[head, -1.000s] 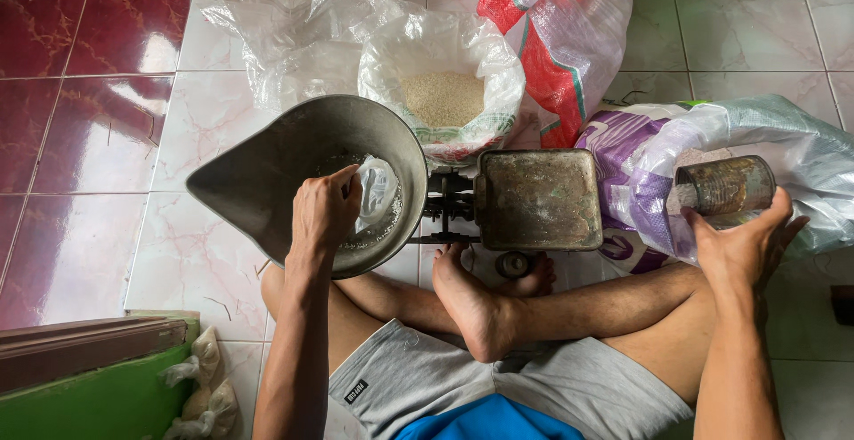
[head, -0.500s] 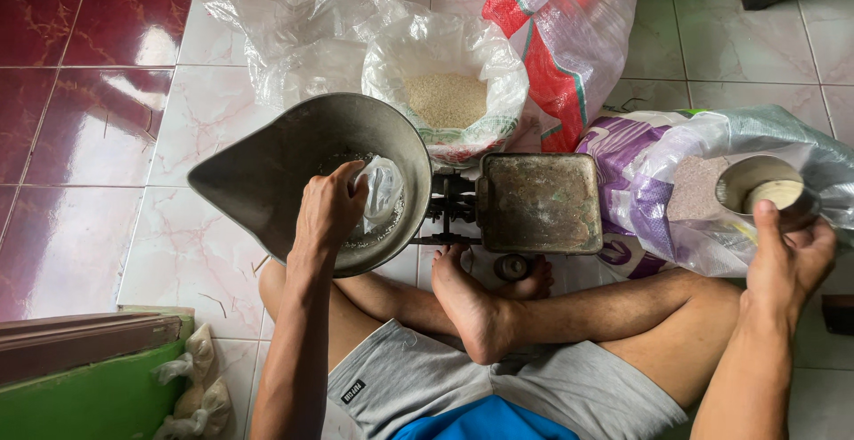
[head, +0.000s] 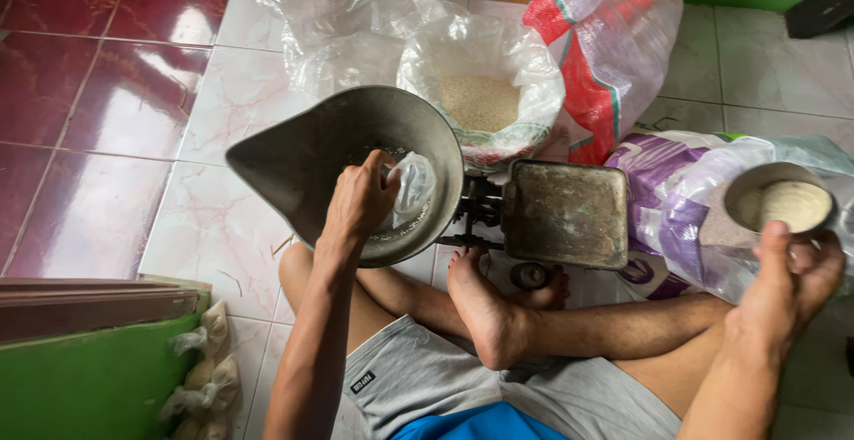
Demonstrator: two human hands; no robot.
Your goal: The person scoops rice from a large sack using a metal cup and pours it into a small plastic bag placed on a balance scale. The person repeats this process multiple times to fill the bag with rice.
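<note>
I sit cross-legged on the tiled floor in front of a balance scale. My left hand [head: 360, 201] grips the mouth of a small clear plastic bag [head: 412, 187] that rests inside the scale's grey metal scoop pan [head: 302, 151]. My right hand [head: 787, 289] holds a round metal can [head: 781, 201], upright and filled with white grain, over the open purple-and-white sack [head: 676, 200] at the right. The flat rusty weight plate [head: 567, 213] of the scale lies between my hands.
A plastic-lined sack of white grain [head: 480, 102] stands behind the scale, with a red-and-white sack [head: 600, 57] beside it and crumpled clear plastic [head: 342, 22]. Small tied filled bags [head: 203, 369] lie by a green box [head: 89, 378] at the lower left. My bare foot [head: 480, 302] rests under the scale.
My right hand turned the can from lying on its side in the sack to upright, filled with grain, and lifted it. The left hand kept its hold on the bag in the pan.
</note>
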